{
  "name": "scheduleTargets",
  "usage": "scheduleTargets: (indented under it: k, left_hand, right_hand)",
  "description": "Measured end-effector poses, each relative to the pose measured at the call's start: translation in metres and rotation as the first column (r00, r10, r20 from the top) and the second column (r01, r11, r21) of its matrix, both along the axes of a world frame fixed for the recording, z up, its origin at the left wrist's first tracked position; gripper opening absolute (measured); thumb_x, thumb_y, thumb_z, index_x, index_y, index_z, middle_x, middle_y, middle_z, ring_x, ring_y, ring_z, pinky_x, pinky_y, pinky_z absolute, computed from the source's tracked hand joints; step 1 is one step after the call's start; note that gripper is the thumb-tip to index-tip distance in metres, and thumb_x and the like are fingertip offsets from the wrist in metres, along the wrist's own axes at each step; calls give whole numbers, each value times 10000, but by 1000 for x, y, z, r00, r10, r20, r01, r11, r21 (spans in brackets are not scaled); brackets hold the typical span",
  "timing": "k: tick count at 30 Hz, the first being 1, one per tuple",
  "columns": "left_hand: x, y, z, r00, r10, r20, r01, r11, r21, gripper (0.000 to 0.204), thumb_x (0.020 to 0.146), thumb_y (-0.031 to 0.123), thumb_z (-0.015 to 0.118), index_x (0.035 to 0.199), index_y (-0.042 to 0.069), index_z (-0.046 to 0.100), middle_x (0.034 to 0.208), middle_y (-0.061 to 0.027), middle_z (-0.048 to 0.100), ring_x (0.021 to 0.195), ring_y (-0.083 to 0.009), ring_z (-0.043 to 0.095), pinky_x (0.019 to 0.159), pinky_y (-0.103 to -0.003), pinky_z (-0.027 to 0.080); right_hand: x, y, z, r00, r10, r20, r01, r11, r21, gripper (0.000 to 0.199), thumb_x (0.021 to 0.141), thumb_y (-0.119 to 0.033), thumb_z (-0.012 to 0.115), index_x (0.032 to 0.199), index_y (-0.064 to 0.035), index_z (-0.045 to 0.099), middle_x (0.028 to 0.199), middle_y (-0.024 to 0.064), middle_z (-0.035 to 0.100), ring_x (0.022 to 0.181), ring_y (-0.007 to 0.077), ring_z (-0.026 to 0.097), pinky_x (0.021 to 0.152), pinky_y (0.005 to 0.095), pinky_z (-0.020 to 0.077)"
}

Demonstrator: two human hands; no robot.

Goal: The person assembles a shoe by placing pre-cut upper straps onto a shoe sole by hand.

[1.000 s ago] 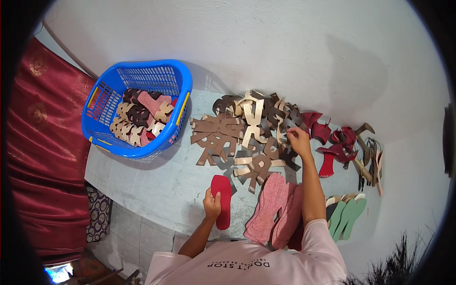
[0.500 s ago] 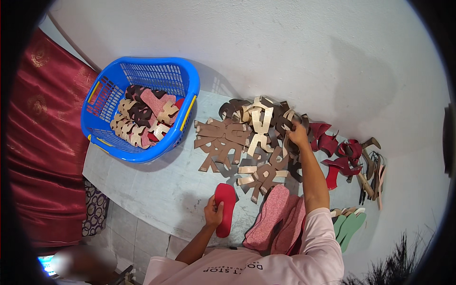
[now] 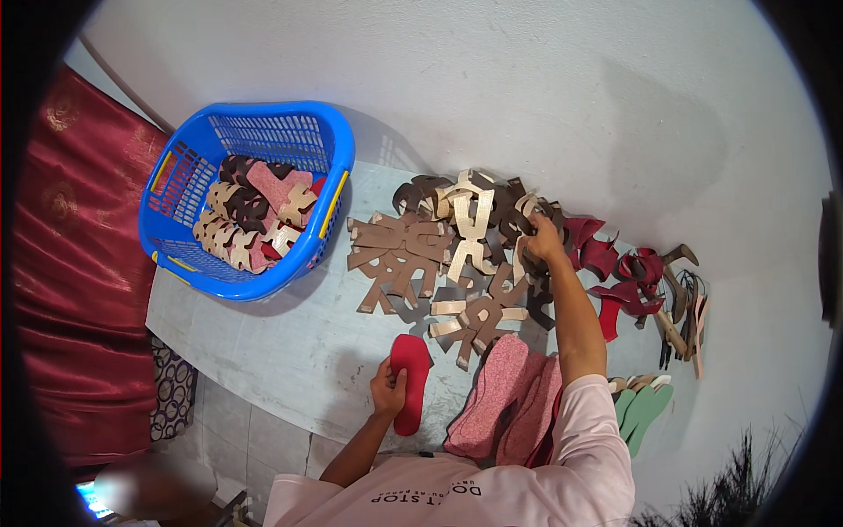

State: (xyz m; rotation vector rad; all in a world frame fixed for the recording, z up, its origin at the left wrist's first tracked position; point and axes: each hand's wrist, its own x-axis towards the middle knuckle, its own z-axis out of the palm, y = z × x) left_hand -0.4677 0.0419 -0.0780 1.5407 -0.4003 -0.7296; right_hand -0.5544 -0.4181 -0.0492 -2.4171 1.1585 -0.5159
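My left hand (image 3: 387, 389) is closed on the edge of a red insole (image 3: 411, 378), held upright over the near side of the table. Over the pile of sandal straps (image 3: 479, 263), my right hand (image 3: 546, 241) pinches a cream strap (image 3: 520, 256) at the pile's right side. Brown and cream straps overlap around it, many of them H- or X-shaped. The fingertips are partly hidden among the pieces. Pink speckled insoles (image 3: 492, 395) lie in stacks just right of the red one, partly behind my right sleeve.
A blue laundry basket (image 3: 345, 158) at the far left holds finished-looking strapped soles. Red straps (image 3: 601, 259), a hammer (image 3: 674, 281) and thin strips (image 3: 699, 325) lie to the right. Green insoles (image 3: 650, 408) rest at the near right. A white wall stands behind the table (image 3: 290, 342).
The view has shifted slightly, so everything sits a little further left. My right hand has moved slightly within the straps and now pinches a cream one. My left hand still holds the red insole.
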Motion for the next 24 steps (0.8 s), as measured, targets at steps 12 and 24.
scheduleTargets:
  k: [12, 24]
  left_hand:
    - [3, 3, 1, 999, 15, 30, -15, 1000, 0, 344, 858, -21, 504, 1192, -79, 445, 1069, -153, 599, 939, -161, 595, 788, -247, 470]
    - [2, 4, -2, 997, 40, 64, -40, 999, -1, 338, 848, -3, 535, 1172, -73, 472, 978, -129, 629, 844, -120, 601, 695, -223, 476]
  right_hand:
    - [38, 37, 135, 917, 214, 336, -396, 396, 829, 94, 798, -113, 617, 804, -28, 579, 759, 23, 589, 748, 96, 570, 658, 255, 488]
    - [0, 15, 22, 944, -160, -289, 271, 876, 400, 365, 694, -268, 625, 888, 40, 646, 880, 270, 626, 880, 362, 625, 812, 411, 479]
